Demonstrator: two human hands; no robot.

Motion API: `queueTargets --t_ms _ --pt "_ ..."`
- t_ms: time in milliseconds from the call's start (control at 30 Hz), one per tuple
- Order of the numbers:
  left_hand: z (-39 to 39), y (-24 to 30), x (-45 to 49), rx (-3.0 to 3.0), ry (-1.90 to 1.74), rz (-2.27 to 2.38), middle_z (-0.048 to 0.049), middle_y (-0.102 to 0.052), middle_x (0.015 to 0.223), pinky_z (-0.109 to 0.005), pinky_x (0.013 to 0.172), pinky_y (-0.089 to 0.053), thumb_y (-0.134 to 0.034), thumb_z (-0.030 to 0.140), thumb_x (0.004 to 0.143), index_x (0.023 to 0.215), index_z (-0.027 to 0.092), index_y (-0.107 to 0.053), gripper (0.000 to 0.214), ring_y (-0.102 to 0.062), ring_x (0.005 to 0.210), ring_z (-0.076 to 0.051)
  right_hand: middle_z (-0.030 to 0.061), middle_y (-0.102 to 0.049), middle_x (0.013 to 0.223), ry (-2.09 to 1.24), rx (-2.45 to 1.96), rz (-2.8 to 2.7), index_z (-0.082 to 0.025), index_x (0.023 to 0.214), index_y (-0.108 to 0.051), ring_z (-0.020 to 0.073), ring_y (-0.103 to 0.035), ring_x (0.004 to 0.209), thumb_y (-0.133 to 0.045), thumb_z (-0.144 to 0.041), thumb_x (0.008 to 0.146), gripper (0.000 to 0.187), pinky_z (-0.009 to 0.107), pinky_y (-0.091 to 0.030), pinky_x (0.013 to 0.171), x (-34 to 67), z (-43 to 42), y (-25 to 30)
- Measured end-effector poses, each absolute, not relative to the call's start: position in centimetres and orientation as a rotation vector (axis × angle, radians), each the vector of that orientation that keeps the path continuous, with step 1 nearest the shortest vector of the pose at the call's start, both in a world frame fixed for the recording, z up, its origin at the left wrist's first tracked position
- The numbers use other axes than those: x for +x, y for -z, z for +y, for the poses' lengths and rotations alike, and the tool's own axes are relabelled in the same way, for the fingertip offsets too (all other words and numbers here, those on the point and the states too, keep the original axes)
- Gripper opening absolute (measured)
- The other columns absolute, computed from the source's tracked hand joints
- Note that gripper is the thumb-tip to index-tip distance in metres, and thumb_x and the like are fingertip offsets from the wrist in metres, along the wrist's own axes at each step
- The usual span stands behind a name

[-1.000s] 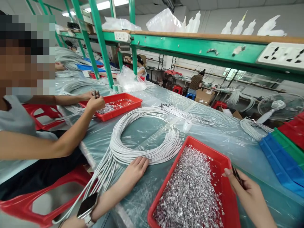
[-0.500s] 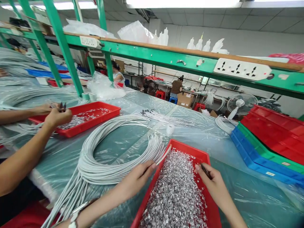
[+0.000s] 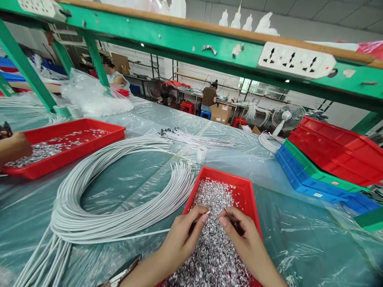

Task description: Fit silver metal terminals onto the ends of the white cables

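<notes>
My left hand [image 3: 183, 231] is closed in a pinch on the end of a white cable [image 3: 149, 233], whose length trails left toward a big coil of white cables [image 3: 70, 217]. Opposite it, a short distance apart, my right hand [image 3: 247, 235] is curled around a slim dark tool [image 3: 235, 225], mostly hidden by the fingers; its kind is unclear. Whether the right fingertips also pinch a small piece cannot be made out. Both hands hover over a red tray [image 3: 254, 199] heaped with small shiny silver metal pieces [image 3: 217, 259].
At left a co-worker's hand [image 3: 14, 147] is over another red tray [image 3: 109, 135] of silver pieces. Stacked bins [image 3: 335, 159] stand at right. Beyond the coil lie a white roll [image 3: 201, 154] and a cable bundle [image 3: 197, 138]. A green shelf beam [image 3: 179, 42] crosses above.
My hands have come together over the tray, the left moving the cable end toward the right hand. The view has shifted rightward, leaving less of the co-worker visible.
</notes>
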State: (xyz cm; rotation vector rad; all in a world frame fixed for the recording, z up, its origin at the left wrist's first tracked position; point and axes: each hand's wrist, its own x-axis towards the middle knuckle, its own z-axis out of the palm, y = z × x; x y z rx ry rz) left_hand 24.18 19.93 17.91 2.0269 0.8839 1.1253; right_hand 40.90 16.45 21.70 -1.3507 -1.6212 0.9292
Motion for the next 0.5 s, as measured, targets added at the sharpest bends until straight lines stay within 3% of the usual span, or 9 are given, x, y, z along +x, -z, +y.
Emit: queueTargets --t_ms 100,267,500 --pt "19.8 -17.5 23.9 2.014 -1.189 0.814 0.0019 -0.056 0.07 -0.021 0.056 -0.039 -0.039 0.021 0.094 0.093 0.019 -0.053 0.014 -0.049 0.058 -0.011 -0.0006 -0.053 0.068 -0.927 -1.399 -1.645 -0.02 0.088 -0.056 0.0156 -0.047 0.06 -0.048 -0.042 0.089 0.024 0.026 -0.035 0.053 40.2 16.1 -21.4" --pt "19.6 -17.8 23.5 1.929 -1.267 0.754 0.001 -0.062 0.076 -0.018 0.062 -0.044 -0.046 0.013 0.091 0.092 0.019 -0.056 0.012 -0.056 0.066 -0.009 0.0036 -0.067 0.093 -0.735 -1.458 -1.791 -0.025 0.106 -0.056 0.0232 -0.061 0.087 -0.04 -0.034 0.091 0.024 0.036 -0.043 0.076 39.4 15.1 -21.1" --pt "19.5 -18.2 23.4 1.891 -1.358 0.711 0.0015 -0.067 0.073 -0.015 0.059 -0.046 -0.053 0.007 0.086 0.091 0.018 -0.062 0.014 -0.06 0.062 -0.007 0.0033 -0.068 0.1 -0.619 -1.461 -1.914 -0.026 0.112 -0.053 0.023 -0.064 0.094 -0.035 -0.028 0.094 0.026 0.034 -0.047 0.075 39.0 15.0 -21.4"
